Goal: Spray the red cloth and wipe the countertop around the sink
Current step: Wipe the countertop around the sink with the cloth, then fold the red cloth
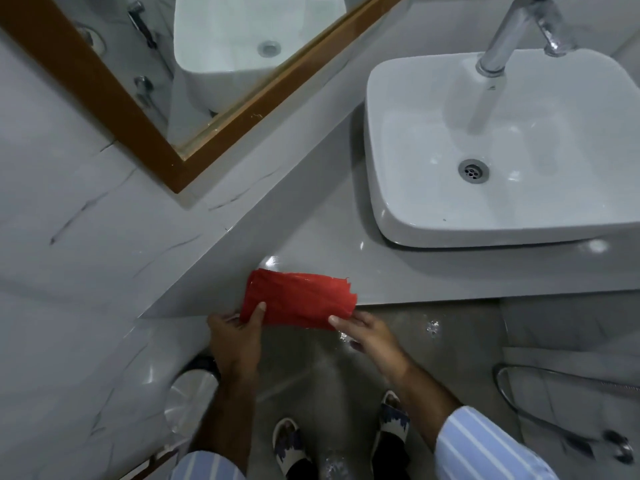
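Note:
A folded red cloth lies over the front edge of the grey countertop, half on it and half hanging past it. My left hand pinches the cloth's left end between thumb and fingers. My right hand holds the cloth's right lower corner with its fingertips. The white basin sits on the countertop to the upper right, with a chrome tap above it. No spray bottle is in view.
A wood-framed mirror hangs on the marble wall at upper left. Below the counter, a bin with a clear liner stands by my left arm. A hose hangs at the lower right. My sandalled feet stand on wet floor.

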A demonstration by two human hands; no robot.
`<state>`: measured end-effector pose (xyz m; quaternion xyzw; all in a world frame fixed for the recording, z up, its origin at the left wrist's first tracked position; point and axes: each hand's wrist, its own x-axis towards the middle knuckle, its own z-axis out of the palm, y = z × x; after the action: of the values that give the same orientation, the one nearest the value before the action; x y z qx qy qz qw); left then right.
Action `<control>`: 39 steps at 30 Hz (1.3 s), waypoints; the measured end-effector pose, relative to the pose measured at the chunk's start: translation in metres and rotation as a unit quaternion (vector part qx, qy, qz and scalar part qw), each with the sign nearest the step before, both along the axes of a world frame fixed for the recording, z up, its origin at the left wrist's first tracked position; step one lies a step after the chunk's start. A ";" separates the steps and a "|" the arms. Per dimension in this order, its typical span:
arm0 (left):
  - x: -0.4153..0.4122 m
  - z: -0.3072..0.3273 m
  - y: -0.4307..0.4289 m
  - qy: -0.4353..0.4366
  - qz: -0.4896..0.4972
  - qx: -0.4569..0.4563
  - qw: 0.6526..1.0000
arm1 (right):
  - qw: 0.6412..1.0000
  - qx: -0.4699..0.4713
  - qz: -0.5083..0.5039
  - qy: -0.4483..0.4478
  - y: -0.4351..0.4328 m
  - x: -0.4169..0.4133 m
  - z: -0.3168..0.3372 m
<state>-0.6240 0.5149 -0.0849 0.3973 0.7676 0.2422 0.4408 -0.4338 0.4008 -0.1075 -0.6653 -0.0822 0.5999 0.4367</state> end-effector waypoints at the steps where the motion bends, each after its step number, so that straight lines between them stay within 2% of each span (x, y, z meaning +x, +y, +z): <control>1: 0.001 0.000 0.001 -0.065 0.049 -0.017 0.996 | 0.998 0.017 -0.007 0.054 0.007 -0.004 -0.001; 3: 0.000 0.000 0.002 -0.176 0.115 -0.039 0.977 | 0.996 0.023 -0.031 0.074 0.015 -0.012 -0.004; 7: -0.006 0.007 -0.005 -0.258 0.095 -0.108 0.955 | 0.994 0.033 -0.098 0.026 0.005 -0.013 -0.003; 11: -0.001 0.022 -0.021 -0.330 0.025 -0.173 0.927 | 0.990 0.049 -0.129 -0.009 -0.026 0.007 0.021; 17: 0.044 0.046 -0.045 -0.361 -0.137 -0.194 0.902 | 0.979 0.068 -0.191 -0.016 -0.090 0.050 0.066; 24: 0.153 0.094 -0.085 -0.354 -0.290 -0.199 0.867 | 0.949 0.068 -0.300 -0.071 -0.186 0.115 0.110; 28: 0.238 0.121 -0.129 -0.330 -0.400 -0.203 0.831 | 0.918 0.064 -0.380 -0.093 -0.260 0.157 0.132; 34: 0.353 0.166 -0.207 -0.290 -0.532 -0.160 0.779 | 0.876 0.076 -0.467 -0.091 -0.356 0.207 0.158; 39: 0.463 0.192 -0.283 -0.225 -0.695 -0.023 0.683 | 0.833 0.060 -0.545 -0.072 -0.424 0.240 0.165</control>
<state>-0.1611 0.2317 0.1075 0.7399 0.1542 -0.0686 0.6512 -0.1942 -0.0229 0.0579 -0.6160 0.2271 0.2088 0.7248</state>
